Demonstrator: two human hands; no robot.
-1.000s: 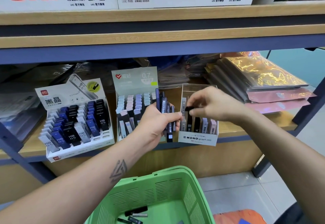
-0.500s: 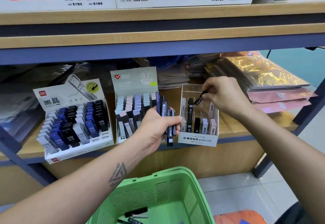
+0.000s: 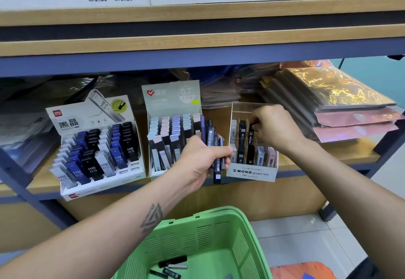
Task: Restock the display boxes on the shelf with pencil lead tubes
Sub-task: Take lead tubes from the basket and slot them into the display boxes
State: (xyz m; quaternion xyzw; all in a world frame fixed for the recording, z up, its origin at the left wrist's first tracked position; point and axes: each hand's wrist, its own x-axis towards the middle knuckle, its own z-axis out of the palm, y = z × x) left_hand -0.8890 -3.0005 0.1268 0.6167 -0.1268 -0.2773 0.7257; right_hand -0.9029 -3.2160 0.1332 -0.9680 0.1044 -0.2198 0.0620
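Gripping: left hand [image 3: 202,160] is wrapped tight round a bundle of lead tubes [image 3: 212,145], fingers curled across the front, thumb hidden behind, tubes fanning up and down out of the fist.
Bundle position: held upright in front of the shelf edge, between the 0.7 display box [image 3: 173,107] and the MONO graph MG box [image 3: 252,172], covering part of both.
Right hand: right hand [image 3: 275,128] reaches over the clear MONO box, fingertips pinched narrowly on the top of one black lead tube [image 3: 251,135].
Pinched tube: standing upright in a rear slot of the MONO box, marked 0.5 on its label; how deep it sits I cannot tell, the hand covers its top.
MONO box contents: more black, grey and pink tubes stand in the front row, a black one to the left in the back row.
Left display: HB 0.5 display box [image 3: 98,147] sits at the left of the shelf [image 3: 328,158], rows of blue, black and white tubes, well apart from both hands.
Below: green basket [image 3: 219,235] sits under the forearms, a few loose dark tubes [image 3: 172,265] lying on its floor.
Right of shelf: stack of shiny packets [image 3: 341,105], untouched.
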